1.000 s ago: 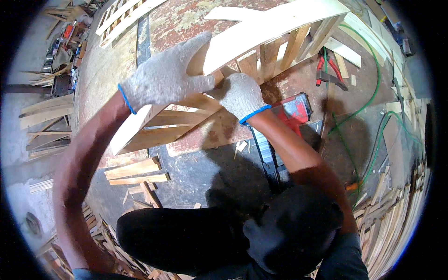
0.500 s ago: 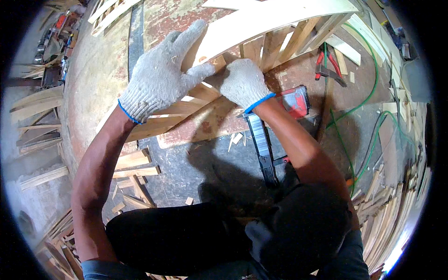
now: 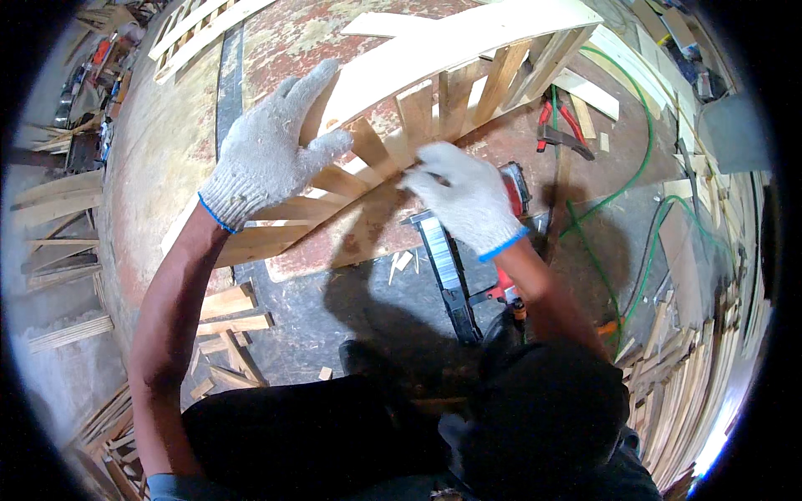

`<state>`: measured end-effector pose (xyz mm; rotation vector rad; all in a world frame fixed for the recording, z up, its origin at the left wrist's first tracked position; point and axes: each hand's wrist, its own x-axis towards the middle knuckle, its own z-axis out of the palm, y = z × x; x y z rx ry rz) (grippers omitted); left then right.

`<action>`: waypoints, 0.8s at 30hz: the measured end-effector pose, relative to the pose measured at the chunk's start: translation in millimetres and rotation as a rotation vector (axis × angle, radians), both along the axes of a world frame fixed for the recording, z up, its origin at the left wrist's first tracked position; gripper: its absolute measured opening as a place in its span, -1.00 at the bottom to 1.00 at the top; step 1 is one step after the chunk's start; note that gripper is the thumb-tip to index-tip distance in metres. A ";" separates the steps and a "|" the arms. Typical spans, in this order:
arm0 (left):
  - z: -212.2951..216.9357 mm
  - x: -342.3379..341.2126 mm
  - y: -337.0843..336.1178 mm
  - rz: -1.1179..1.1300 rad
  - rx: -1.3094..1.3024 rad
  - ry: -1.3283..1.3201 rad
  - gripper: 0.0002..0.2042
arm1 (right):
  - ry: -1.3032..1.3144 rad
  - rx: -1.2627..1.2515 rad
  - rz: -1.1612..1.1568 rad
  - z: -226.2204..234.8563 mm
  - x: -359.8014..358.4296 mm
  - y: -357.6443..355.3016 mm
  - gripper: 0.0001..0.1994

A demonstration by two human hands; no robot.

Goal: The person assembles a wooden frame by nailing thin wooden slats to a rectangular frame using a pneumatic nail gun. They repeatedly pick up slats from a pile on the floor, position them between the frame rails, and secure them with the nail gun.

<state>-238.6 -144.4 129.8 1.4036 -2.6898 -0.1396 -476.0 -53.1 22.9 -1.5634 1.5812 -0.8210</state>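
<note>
A curved frame of pale wood (image 3: 468, 35), with several slats (image 3: 415, 110) along its inner side, lies across the top middle. My left hand (image 3: 271, 146), in a white knit glove with a blue cuff, rests on its near left part. The fingers stretch out and the thumb stands apart over the slats. My right hand (image 3: 468, 196), gloved alike, hangs just this side of the slats, its fingers loosely bent with a gap beside the thumb. Nothing shows in it. Under and beside it lies a red and black nail gun (image 3: 451, 284), partly hidden by hand and forearm.
Red-handled pincers (image 3: 564, 138) and a green hose (image 3: 647, 159) lie at the right. Wood offcuts (image 3: 230, 324) are scattered at the lower left. Long strips of wood (image 3: 681, 392) are piled at the right edge. Another slatted wooden piece (image 3: 196, 37) is at the upper left.
My right hand has drawn back from the slats toward the nail gun. My left hand stays on the frame. The whole view has shifted slightly.
</note>
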 end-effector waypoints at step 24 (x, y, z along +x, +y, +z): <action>-2.4 -63.5 0.4 0.046 -0.062 0.028 -0.25 | -0.739 0.630 0.002 -30.8 -90.5 90.5 -0.90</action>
